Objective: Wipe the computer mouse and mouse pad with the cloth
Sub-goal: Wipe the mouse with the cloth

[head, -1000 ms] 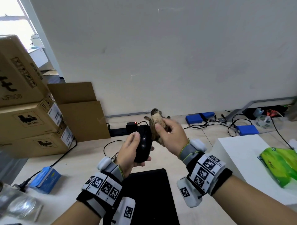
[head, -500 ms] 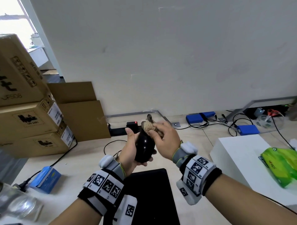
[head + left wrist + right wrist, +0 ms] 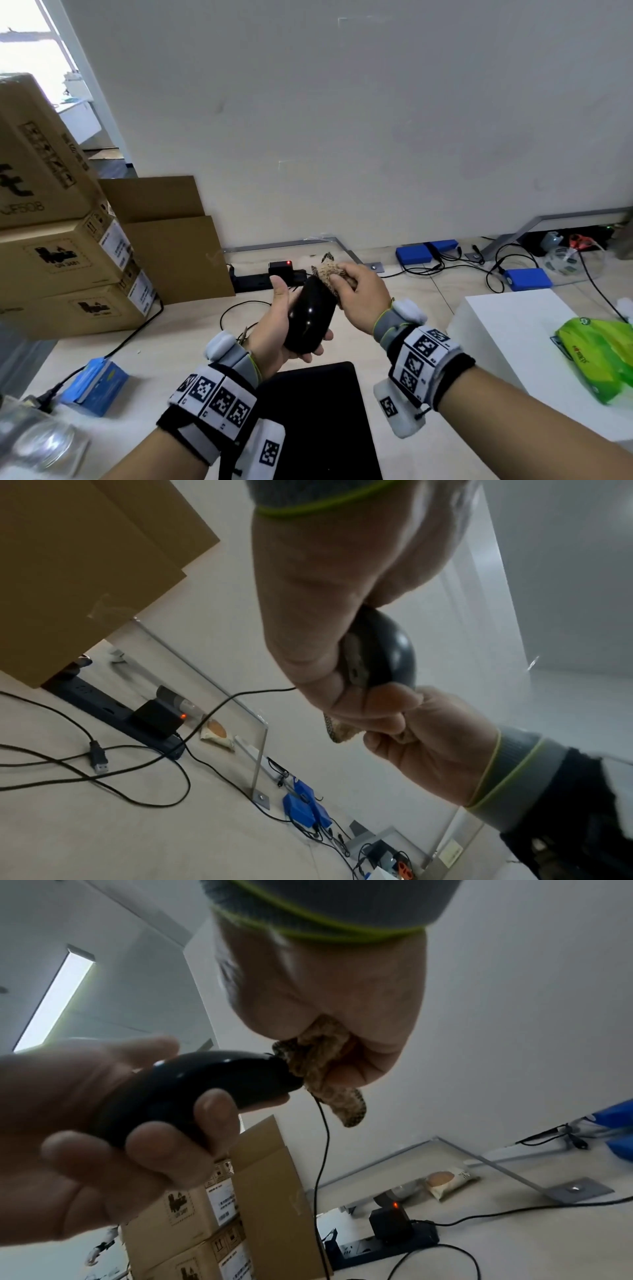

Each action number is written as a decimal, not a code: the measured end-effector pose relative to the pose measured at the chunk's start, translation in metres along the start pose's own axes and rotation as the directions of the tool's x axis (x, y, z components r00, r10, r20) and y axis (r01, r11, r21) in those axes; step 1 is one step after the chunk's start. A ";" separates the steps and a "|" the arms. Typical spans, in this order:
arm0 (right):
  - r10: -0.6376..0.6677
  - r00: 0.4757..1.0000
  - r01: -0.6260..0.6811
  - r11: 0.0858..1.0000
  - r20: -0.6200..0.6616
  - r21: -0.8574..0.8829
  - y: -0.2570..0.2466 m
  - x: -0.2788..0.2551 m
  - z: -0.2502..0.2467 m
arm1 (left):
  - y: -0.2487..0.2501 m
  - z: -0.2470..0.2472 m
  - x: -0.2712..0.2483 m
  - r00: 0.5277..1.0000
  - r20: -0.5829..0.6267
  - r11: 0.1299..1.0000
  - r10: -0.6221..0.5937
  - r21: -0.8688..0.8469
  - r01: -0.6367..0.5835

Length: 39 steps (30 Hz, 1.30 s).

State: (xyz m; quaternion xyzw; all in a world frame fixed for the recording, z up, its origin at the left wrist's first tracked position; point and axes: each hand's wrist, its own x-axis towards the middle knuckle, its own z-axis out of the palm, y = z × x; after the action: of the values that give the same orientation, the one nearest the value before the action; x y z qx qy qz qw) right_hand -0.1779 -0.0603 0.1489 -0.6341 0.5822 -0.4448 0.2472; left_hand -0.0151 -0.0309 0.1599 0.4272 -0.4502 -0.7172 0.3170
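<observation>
Mouse: glossy black rounded plastic computer mouse [image 3: 310,317], centre of the head view, gripped in the left hand [image 3: 274,329] above the table [image 3: 178,329], fingers curled under it.
Cloth: crumpled tan woven cloth [image 3: 330,272], pinched by the right hand [image 3: 359,294], pressed on the mouse's far end.
Change: cloth has slid from the mouse's side up to its tip, so the mouse looks nearly wiped.
Pad: flat matte black mouse pad [image 3: 318,421], lower centre, likely unwiped.
</observation>
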 end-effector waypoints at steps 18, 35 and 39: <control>-0.306 0.948 0.311 0.949 0.092 -0.051 -0.033 -0.047 0.032 | -0.013 -0.007 0.004 0.859 -0.205 0.471 0.470 0.881 -0.047; -0.055 0.988 0.070 0.993 -0.146 0.097 -0.019 -0.012 0.018 | 0.009 -0.006 0.003 0.950 -0.309 0.909 0.042 -0.382 -0.164; -0.348 0.938 0.348 0.938 -0.002 -0.011 -0.034 -0.044 0.031 | 0.010 -0.003 0.008 0.957 -0.286 0.883 0.035 -0.440 -0.164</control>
State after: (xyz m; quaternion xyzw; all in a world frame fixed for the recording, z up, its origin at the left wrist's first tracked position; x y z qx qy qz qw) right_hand -0.1306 -0.0181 0.1502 -0.7275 0.4639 -0.4794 0.1603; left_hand -0.0151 -0.0427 0.1660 0.4099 -0.2418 -0.7207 0.5041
